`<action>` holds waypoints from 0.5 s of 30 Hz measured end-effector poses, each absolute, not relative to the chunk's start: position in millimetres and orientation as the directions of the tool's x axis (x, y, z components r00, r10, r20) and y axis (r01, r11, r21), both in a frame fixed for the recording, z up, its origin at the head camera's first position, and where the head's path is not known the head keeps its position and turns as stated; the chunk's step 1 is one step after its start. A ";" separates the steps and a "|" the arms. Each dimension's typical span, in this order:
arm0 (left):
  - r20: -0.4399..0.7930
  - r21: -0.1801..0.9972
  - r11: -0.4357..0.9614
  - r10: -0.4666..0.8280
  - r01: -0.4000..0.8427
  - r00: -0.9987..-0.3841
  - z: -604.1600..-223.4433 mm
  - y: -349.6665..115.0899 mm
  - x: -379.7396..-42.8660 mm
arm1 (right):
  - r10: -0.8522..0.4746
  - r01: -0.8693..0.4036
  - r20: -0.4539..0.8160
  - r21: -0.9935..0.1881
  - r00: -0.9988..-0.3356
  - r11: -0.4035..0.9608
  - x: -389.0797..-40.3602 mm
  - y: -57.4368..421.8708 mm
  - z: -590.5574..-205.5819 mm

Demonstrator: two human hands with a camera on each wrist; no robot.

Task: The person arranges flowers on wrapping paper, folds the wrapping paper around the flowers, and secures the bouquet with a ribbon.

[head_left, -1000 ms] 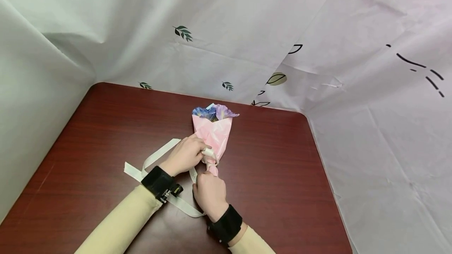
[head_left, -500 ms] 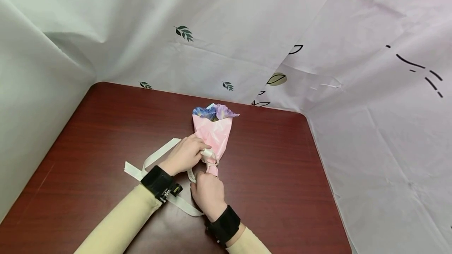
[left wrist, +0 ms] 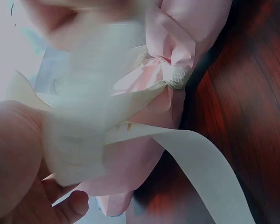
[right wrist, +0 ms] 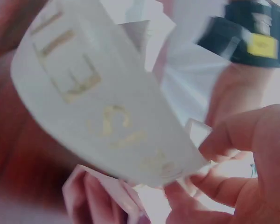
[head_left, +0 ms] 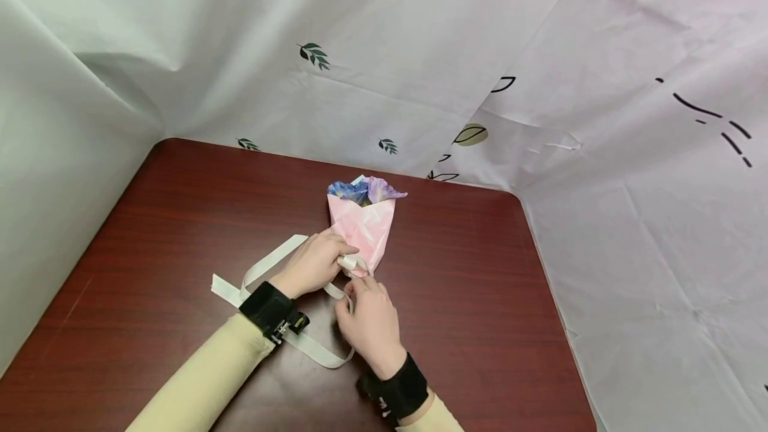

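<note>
A small bouquet of blue and purple flowers (head_left: 365, 191), wrapped in pink paper (head_left: 366, 222), lies on the brown table. White ribbon (left wrist: 177, 77) is tied round its gathered neck. My left hand (head_left: 318, 262) rests over the wrap's left side and pinches a loop of the ribbon (head_left: 349, 261) between thumb and fingers. Just below the neck, my right hand (head_left: 373, 322) pinches another stretch of ribbon (right wrist: 107, 102) with gold lettering. It covers the paper's lower end in the head view. In the left wrist view the right hand (left wrist: 79, 14) is blurred at the top.
A long ribbon tail (head_left: 273, 260) curls out left of my left forearm, and another length (head_left: 315, 351) arcs between the wrists on the table (head_left: 468, 285). White printed sheeting (head_left: 384, 92) hangs behind and beside the table. Each wrist wears a black camera band (head_left: 268, 310).
My right hand has moved up and slightly right, from the bouquet's lower end to the tied neck, drawing ribbon with it. The left hand and bouquet have stayed almost still.
</note>
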State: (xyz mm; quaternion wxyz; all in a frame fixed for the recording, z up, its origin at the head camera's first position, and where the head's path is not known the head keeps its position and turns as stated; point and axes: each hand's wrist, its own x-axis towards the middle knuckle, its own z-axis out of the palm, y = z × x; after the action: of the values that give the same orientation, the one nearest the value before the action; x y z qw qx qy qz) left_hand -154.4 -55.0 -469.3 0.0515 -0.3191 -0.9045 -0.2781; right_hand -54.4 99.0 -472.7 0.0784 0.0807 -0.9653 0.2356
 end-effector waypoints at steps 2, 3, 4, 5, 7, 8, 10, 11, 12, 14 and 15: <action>0.273 0.469 0.642 0.548 0.606 -0.791 -469.4 -55.1 -154.0 | -0.132 -0.184 0.130 -0.590 -0.983 0.786 -57.2 105.9 -467.0; 0.274 0.469 0.643 0.546 0.606 -0.792 -469.4 -55.2 -153.9 | -0.136 -0.166 0.097 -0.663 -0.986 0.730 -58.7 109.6 -464.7; 0.273 0.469 0.644 0.544 0.604 -0.793 -469.4 -55.3 -153.8 | -0.142 -0.136 0.056 -0.740 -0.988 0.658 -60.0 113.3 -462.5; 0.274 0.467 0.647 0.542 0.603 -0.794 -469.4 -55.5 -153.7 | -0.149 -0.101 0.016 -0.805 -0.989 0.585 -61.2 117.3 -460.7; 0.268 0.470 0.652 0.537 0.595 -0.800 -469.6 -56.3 -153.5 | -0.154 -0.059 -0.023 -0.860 -0.988 0.506 -62.9 125.8 -457.5; 0.266 0.470 0.654 0.536 0.593 -0.802 -469.8 -56.7 -153.5 | -0.148 -0.053 -0.024 -0.866 -0.989 0.498 -63.6 130.2 -455.7; 0.260 0.473 0.656 0.533 0.587 -0.805 -470.1 -57.4 -153.5 | -0.136 -0.064 -0.007 -0.859 -0.991 0.508 -64.3 139.5 -451.3; 0.257 0.475 0.657 0.532 0.585 -0.807 -470.4 -57.9 -153.5 | -0.130 -0.083 0.015 -0.836 -0.991 0.542 -64.9 144.4 -448.5; 0.254 0.477 0.658 0.531 0.583 -0.808 -470.6 -58.6 -153.4 | -0.120 -0.102 0.038 -0.804 -0.992 0.586 -65.2 149.4 -445.2; 0.253 0.484 0.659 0.525 0.576 -0.813 -471.2 -59.7 -153.4 | -0.107 -0.117 0.063 -0.750 -0.992 0.650 -65.7 159.7 -437.6; 0.252 0.489 0.659 0.521 0.572 -0.815 -471.4 -60.2 -153.3 | -0.104 -0.117 0.064 -0.728 -0.993 0.676 -66.0 165.0 -433.4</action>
State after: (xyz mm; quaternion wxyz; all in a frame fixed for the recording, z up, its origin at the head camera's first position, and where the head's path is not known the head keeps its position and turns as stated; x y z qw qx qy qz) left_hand -153.3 -60.2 -471.4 0.0450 -0.3004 -0.9096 -0.2836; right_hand -66.0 165.0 -433.4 0.0086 0.0603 -0.9153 0.3981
